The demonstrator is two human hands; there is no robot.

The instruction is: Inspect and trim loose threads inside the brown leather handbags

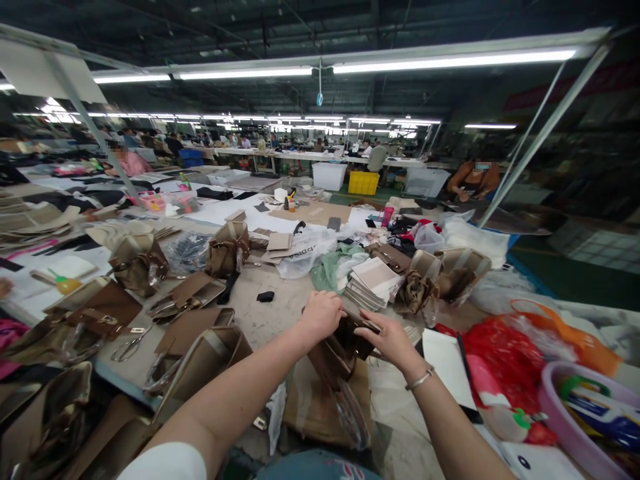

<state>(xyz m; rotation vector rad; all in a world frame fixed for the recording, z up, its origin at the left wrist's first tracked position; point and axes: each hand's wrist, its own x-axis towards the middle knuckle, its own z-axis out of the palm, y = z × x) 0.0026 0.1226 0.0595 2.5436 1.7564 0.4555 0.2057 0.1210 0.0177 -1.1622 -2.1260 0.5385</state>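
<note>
Brown bag [336, 355] is held by 2 hands [324, 313].

Place: factory workshop, by its look a bag-making floor. Evidence: many brown handbags [227, 252], some gaping open, spread over a wide worktable [273, 321], with stacked flat panels [373, 280] and scissors [129, 347] among them. Long tube lights [450, 61] run beneath a dark, high roof [350, 27]. Farther back, people [377, 157] along rows of long benches [295, 157]; plastic bins [328, 176] on a green floor [575, 267]
</note>
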